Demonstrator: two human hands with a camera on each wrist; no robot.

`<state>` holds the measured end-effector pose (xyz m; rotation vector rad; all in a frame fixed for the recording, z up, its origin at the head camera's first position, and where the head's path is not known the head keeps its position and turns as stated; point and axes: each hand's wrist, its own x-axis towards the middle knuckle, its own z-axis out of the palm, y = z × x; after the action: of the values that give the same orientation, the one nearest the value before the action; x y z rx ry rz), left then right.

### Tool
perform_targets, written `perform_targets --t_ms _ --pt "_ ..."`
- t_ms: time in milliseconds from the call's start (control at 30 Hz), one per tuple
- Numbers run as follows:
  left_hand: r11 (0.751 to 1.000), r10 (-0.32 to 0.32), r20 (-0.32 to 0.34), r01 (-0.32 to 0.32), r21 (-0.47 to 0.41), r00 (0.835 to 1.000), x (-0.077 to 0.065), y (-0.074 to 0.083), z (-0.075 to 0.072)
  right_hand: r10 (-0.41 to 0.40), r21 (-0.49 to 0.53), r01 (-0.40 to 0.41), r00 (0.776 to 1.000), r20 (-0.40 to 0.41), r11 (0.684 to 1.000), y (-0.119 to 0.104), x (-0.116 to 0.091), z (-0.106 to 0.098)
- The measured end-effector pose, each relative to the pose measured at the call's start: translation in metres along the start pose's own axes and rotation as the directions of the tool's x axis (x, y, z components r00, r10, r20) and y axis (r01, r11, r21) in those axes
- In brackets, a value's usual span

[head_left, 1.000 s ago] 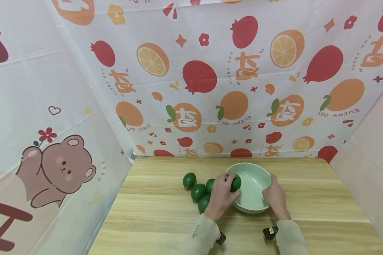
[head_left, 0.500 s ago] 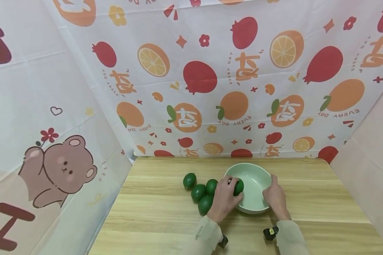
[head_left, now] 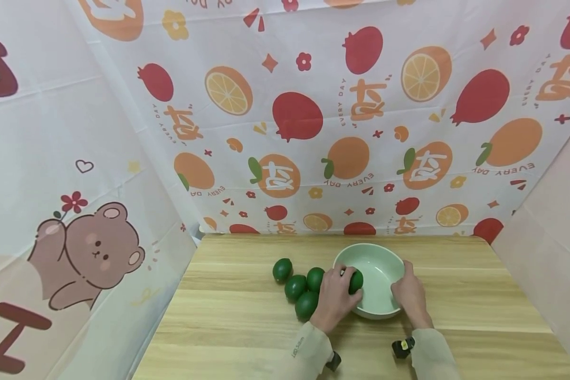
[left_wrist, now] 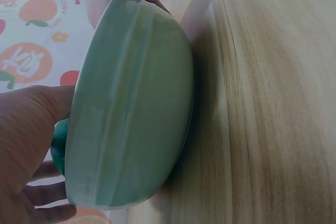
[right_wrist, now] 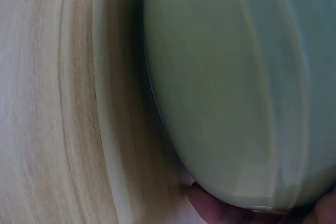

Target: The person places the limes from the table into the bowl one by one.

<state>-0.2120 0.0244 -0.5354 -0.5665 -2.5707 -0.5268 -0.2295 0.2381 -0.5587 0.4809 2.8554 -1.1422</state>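
A pale green bowl (head_left: 375, 285) stands upright on the wooden table. Over its left rim, my left hand (head_left: 334, 298) holds a dark green lime (head_left: 355, 282) with curled fingers, low inside the bowl's left side. Seen from the left wrist, the lime (left_wrist: 60, 145) shows just past the rim, between thumb and fingers. My right hand (head_left: 410, 293) grips the bowl's right rim, thumb on the inner side. In the right wrist view, fingertips (right_wrist: 207, 203) touch the outside of the bowl (right_wrist: 226, 93). Whether the lime touches the bowl's bottom is hidden.
Several more limes (head_left: 295, 287) lie in a close group on the table (head_left: 218, 316), left of the bowl and beside my left hand. A fruit-printed cloth (head_left: 332, 116) hangs behind the table's back edge. Another cloth, with a bear print (head_left: 95, 253), hangs on the left.
My left hand has shifted slightly right and lower with the lime, further into the bowl. My right hand stays on the rim, and the bowl has hardly moved.
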Motion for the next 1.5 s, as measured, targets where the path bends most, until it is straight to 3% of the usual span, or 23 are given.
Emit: perform_targets --t_ms 567,800,1500 --pt "0.996 -0.069 0.084 0.064 0.066 0.994 0.004 0.006 0.008 0.001 -0.001 -0.001 1.000 -0.005 1.000 -0.001 0.001 -0.001" --pt "0.994 -0.071 0.087 0.062 0.095 0.994 0.006 0.007 0.008 0.007 -0.001 -0.007 1.000 -0.002 1.000 -0.003 0.001 -0.001" --pt "0.987 -0.141 0.226 0.118 0.113 0.964 0.011 0.011 0.013 0.001 -0.012 -0.002 1.000 -0.012 1.000 -0.001 0.000 0.000"
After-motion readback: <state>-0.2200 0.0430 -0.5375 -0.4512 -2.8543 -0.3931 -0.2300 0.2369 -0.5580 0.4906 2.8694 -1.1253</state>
